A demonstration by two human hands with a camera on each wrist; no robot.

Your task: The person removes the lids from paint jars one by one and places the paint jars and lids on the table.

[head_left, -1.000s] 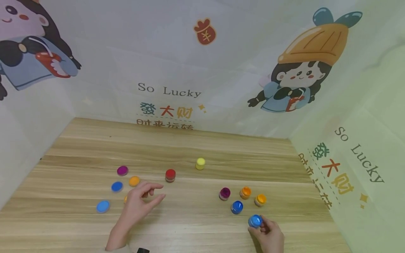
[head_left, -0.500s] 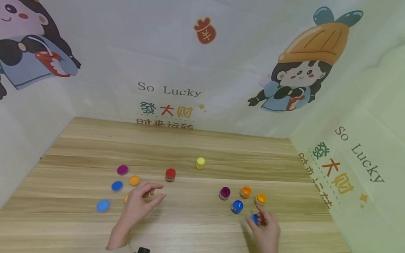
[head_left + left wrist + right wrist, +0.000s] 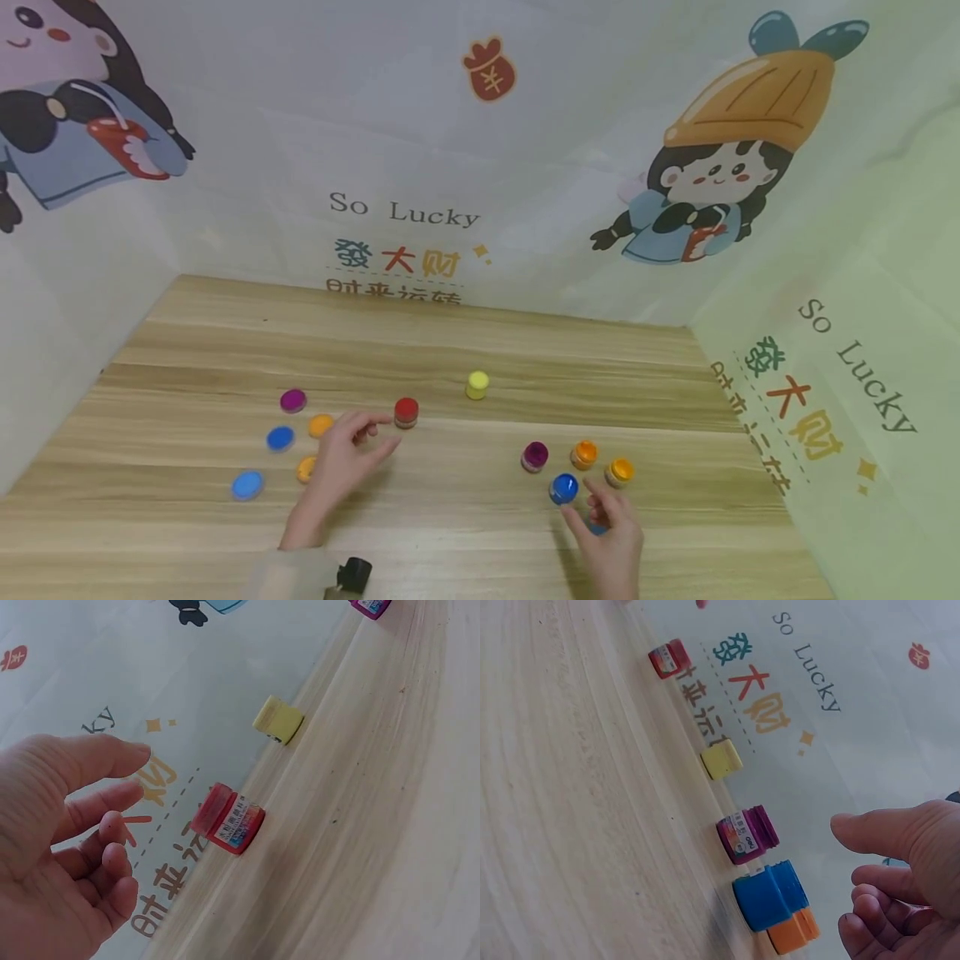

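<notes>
My left hand (image 3: 347, 457) hovers just left of the red paint jar (image 3: 406, 412), fingers loosely bent and touching nothing. In the left wrist view that red jar (image 3: 229, 818) has its cap on, apart from the fingertips. My right hand (image 3: 611, 533) is over the table at the right, thumb and index finger spread near the uncapped dark blue paint jar (image 3: 563, 488). A light blue jar (image 3: 597, 528) is mostly hidden beneath this hand. The right wrist view shows the right hand (image 3: 900, 877) with nothing between its fingers, beside a blue jar (image 3: 771, 895).
Uncapped purple (image 3: 535, 457), orange (image 3: 584, 454) and yellow-orange (image 3: 619, 472) jars stand behind the right hand. A capped yellow jar (image 3: 477, 385) stands farther back. Loose lids, including purple (image 3: 293, 401) and light blue (image 3: 247, 485), lie left of the left hand. Printed cloth walls surround the table.
My right hand has let go of the light blue jar and moved left toward the dark blue one. The left hand has shifted slightly right and away from me, closer to the red jar.
</notes>
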